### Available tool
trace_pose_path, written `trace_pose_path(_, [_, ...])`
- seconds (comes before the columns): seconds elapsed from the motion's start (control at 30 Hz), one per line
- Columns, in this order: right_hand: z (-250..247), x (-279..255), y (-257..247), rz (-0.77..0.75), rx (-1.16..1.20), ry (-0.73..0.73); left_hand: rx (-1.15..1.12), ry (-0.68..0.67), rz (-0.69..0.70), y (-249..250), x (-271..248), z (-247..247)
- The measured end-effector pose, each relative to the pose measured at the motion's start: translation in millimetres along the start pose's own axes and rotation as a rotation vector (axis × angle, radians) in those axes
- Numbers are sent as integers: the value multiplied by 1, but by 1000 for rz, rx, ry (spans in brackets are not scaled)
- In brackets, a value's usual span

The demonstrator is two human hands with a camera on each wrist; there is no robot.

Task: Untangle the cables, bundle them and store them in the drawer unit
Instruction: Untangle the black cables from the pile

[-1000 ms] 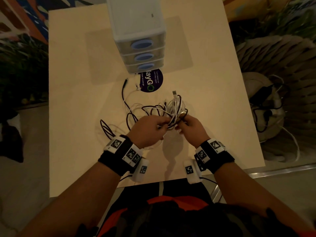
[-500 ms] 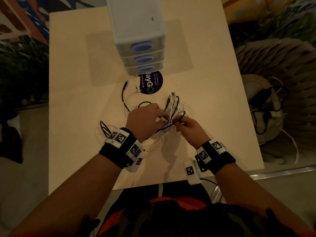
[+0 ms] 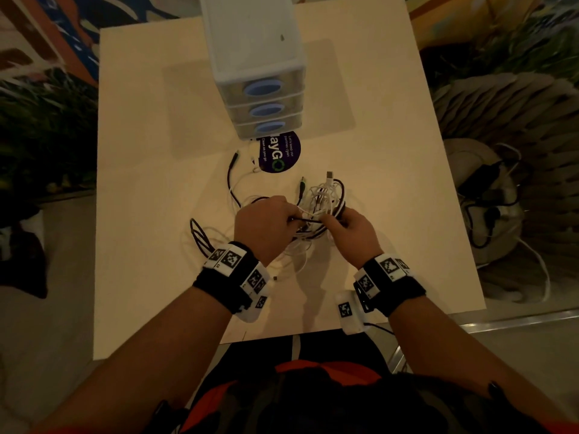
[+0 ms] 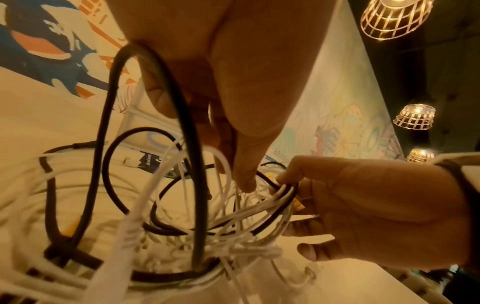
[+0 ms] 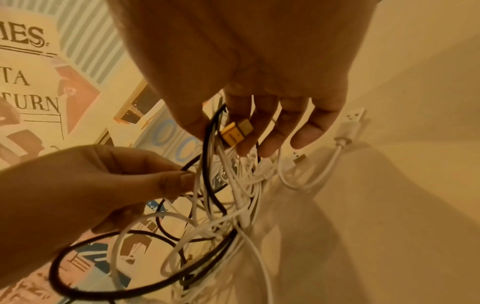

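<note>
Fingers (image 3: 333, 219) of the right hand (image 3: 351, 236) curl round a clump of cables (image 3: 322, 198) in the head view, at the table (image 3: 156, 183) centre; the left hand (image 3: 266, 227) pinches a black strand at the clump's 9 o'clock edge. The tangle has no one long axis. Two plugs stick up toward 12 o'clock, at the drawer unit (image 3: 250, 42), all drawers closed.

Left wrist view: left hand (image 4: 233, 72) fingertips pinch thin strands, with a black cable (image 4: 145, 61) looped over a finger. Cords look light, limp and springy, likely to slip and re-knot.

Right wrist view: right hand (image 5: 259, 72) fingers clasp several cords and a yellow-collared plug (image 5: 235, 131); left hand (image 5: 91, 185) thumb and forefinger nip one black strand at 8 o'clock. Best taken at a stiff plug end, I judge, feeding it back through loops.
</note>
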State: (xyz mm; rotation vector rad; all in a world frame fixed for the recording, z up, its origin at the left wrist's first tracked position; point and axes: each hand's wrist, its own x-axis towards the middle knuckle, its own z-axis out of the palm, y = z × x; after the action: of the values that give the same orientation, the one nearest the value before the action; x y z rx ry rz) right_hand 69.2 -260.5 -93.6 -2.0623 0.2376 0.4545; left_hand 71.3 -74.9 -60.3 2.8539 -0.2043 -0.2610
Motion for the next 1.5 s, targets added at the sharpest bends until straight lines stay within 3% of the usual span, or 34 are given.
trace_pose_path(0.17, [10,-9,-1,-2,197,39,-32,30,-76,-1,-4,0])
trace_pose_path(0.3, [5,-1,16,181,362,73,-91,50,-158,-16,-6,-1])
trace_pose_path(0.47, [-10,10,29,182,35,5,-249,118,-145,-20,-14,-6])
trace_pose_path(0.57, [-26,9,23,161,-91,87,-290,139,-131,-18,-19,-5])
trace_pose_path(0.63, [-37,-1,15,36,-114,223,-274,143,-114,-16,-22,-4])
trace_pose_path(0.73, [-48,-18,-11,-340,-178,342,-279,161,-75,-10,-24,-4])
trace_pose_path(0.8, [-47,-24,-33,-425,-247,162,-274,176,-42,-5,-25,-3])
trace_pose_path(0.87, [-39,-21,-44,-381,-440,-133,-262,178,-18,0,-26,0])
trace_pose_path(0.93, [-30,-16,-45,-348,-557,-310,-255,161,5,4,-26,-1])
trace_pose_path(1.03, [-25,-15,-34,-370,-523,-304,-329,150,21,-3,-26,-10])
trace_pose_path(1.13, [-28,-19,-23,-336,-421,-253,-450,175,-101,-25,-21,-21])
trace_pose_path(1.27, [-29,-20,-11,-292,-346,-272,-355,144,-125,-46,-2,-21])
trace_pose_path(1.37, [-29,-17,-6,-302,-322,-269,-337,16,-28,-45,16,-18])
trace_pose_path(1.5, [-23,-14,-5,-298,-315,-248,-277,-254,44,-34,34,-18])
